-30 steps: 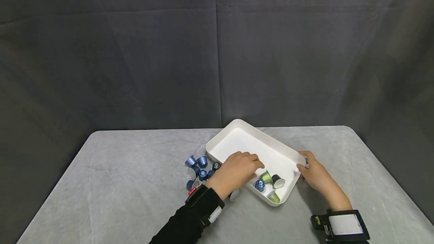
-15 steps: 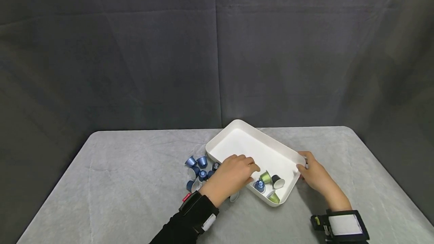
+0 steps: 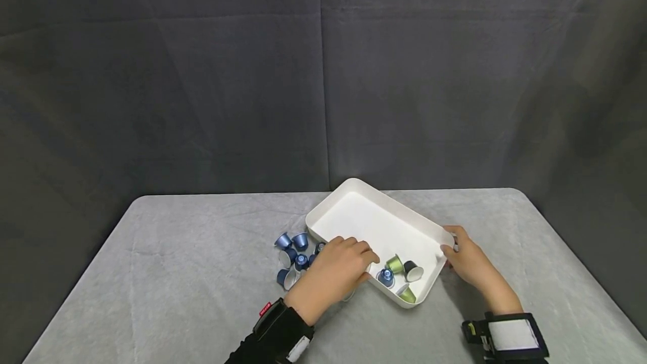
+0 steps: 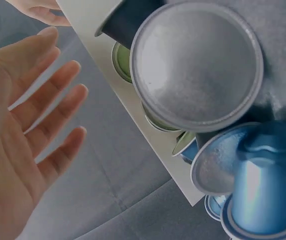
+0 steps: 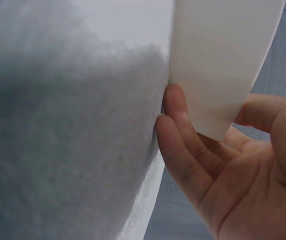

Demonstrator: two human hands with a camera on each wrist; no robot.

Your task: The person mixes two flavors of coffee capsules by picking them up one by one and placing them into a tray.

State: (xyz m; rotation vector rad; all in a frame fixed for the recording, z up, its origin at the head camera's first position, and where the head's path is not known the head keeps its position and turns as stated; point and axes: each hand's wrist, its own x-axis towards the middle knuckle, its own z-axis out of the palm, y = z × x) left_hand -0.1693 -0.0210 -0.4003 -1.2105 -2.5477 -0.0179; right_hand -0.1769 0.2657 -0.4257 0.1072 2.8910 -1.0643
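My left hand (image 3: 333, 268) hovers over the near-left edge of a white tray (image 3: 364, 206). In the left wrist view its fingers are loosely extended and hold nothing. Close by on the table lies a heap of coffee capsules, mostly blue, such as the blue capsule (image 3: 283, 241). My right hand (image 3: 470, 260) grips the tray's right corner; the right wrist view shows the thumb and fingers on either side of the tray wall (image 5: 213, 60). Inside the tray are a black capsule (image 3: 413, 271), a blue capsule (image 3: 386, 278) and two green capsules (image 3: 394, 264). My left hand hides part of the heap.
A grey cloth covers the table (image 3: 177, 285). Behind it hangs a dark curtain (image 3: 227, 83). The tray sits diagonally, its far corner near the table's back edge.
My left hand has drawn back from above the tray, toward the left and nearer to me. The right hand and the tray stay essentially in place, as do the capsules in it.
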